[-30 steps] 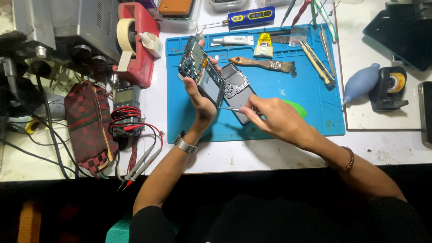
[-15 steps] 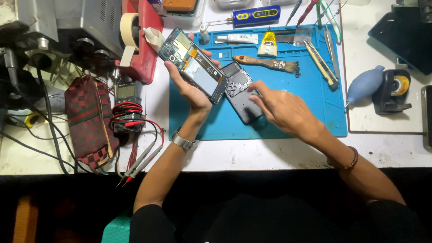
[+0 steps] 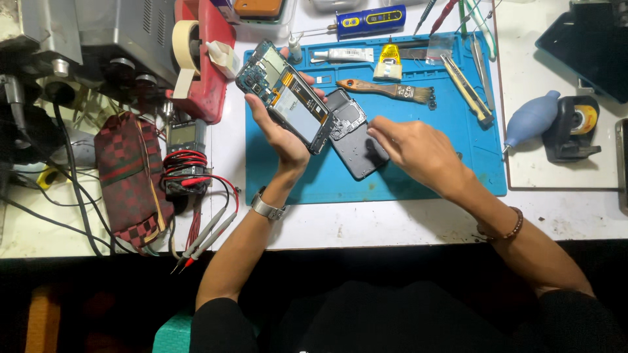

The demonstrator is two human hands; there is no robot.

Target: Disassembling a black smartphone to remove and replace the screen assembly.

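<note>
Left hand grips opened phone, tilted above blue mat — right hand, fingers loose, touches back cover.

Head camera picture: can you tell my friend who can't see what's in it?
A left hand holds an opened phone above a blue mat, while the right hand touches its dark back cover lying on the mat. A brush and small tools lie behind.

opened phone | tilted, held up | back cover | seemingly flat on mat
</note>
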